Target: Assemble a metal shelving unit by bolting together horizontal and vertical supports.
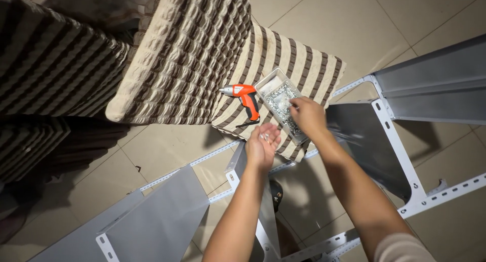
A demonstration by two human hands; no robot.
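Over the cushion's near edge, the left hand (263, 145) lay palm up and cupped, with a few small silver screws (265, 137) resting in it. Just beyond it, the right hand (307, 116) reached into a clear plastic box (280, 103), its fingertips pinched together among the screws heaped there; whether they gripped one could not be told. That box sat tilted on a striped cushion (283, 54), with an orange cordless screwdriver (245, 97) lying just left of it, the bit pointing left. Behind the cushion stood a sofa (167, 49) in a brown-and-cream ribbed cover. Below and around both forearms, grey shelf panels (157, 221) and white perforated rails (400, 155) of a metal rack lay across the tiled floor (324, 13).
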